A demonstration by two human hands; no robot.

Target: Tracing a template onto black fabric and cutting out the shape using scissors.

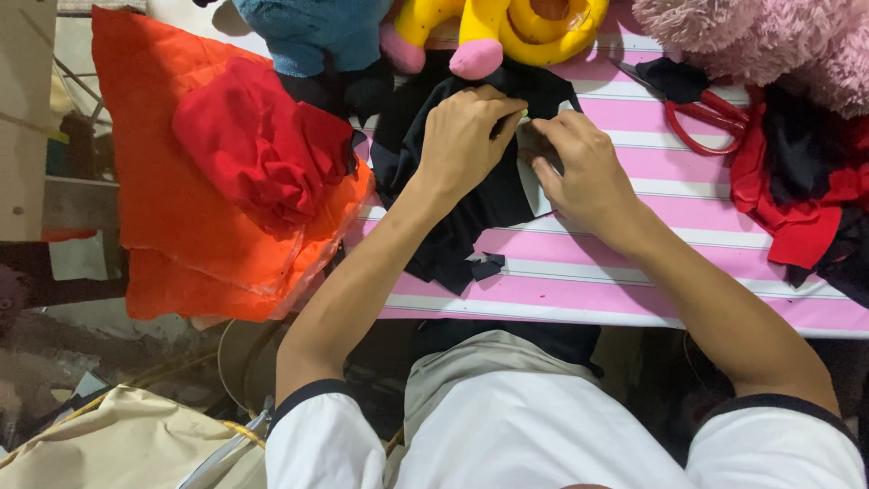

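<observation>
Hands: both rest on a piece of black cloth (453,195) near the far edge of the table.
Left hand (463,136): fingers curled and pressed together, pinching a fold of the black cloth at their tips.
Right hand (579,167): lies flat on the same cloth just beside the left, fingertips bent in toward the pinch; whether it grips the cloth I cannot tell.
Black cloth: spread on the pink-and-white striped table cover (634,272), one ragged corner reaching toward the near edge.
Left side: orange cloth (181,244) hangs over the table's edge, with a bunched red cloth (258,145) on top.
Far edge: a blue soft toy (312,36), a yellow soft toy (489,27) with pink feet, and a fluffy pink toy (769,41).
Right side: red-handled scissors (706,118) lie well apart from the hands, next to a heap of red and black scraps (806,181).
</observation>
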